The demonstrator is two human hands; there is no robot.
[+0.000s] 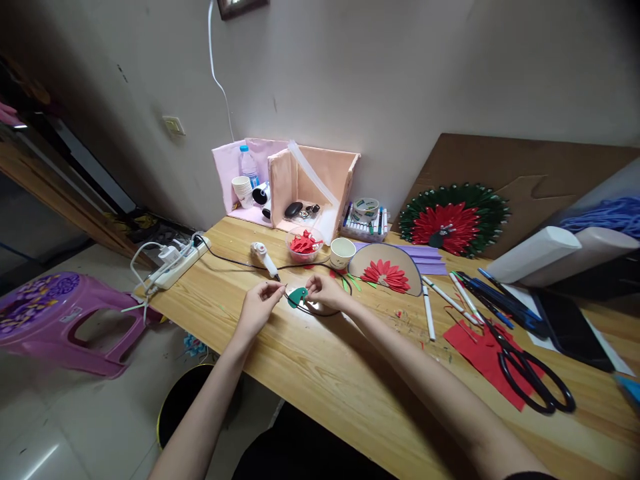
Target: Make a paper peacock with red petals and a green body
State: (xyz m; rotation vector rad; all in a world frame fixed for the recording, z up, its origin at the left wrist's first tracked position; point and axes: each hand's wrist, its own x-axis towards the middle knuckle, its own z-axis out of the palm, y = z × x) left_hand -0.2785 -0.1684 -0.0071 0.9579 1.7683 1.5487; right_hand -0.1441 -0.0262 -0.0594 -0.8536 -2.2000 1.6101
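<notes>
Above the wooden table, my right hand pinches a small green cutout with a dark dot on it, by its right side. My left hand is just left of it, thumb and fingertips pressed together; what they hold, if anything, is too small to make out. Behind my left hand lies a white glue gun, its dark nozzle toward my hands. Its black cable appears to loop around by the cutout. A paper cup and a clear bowl of red pieces stand just beyond.
A round fan with red petals lies right of the cup. Black scissors rest on red paper among markers. A power strip lies at the table's left end. Pink cardboard boxes stand behind; a purple stool is left.
</notes>
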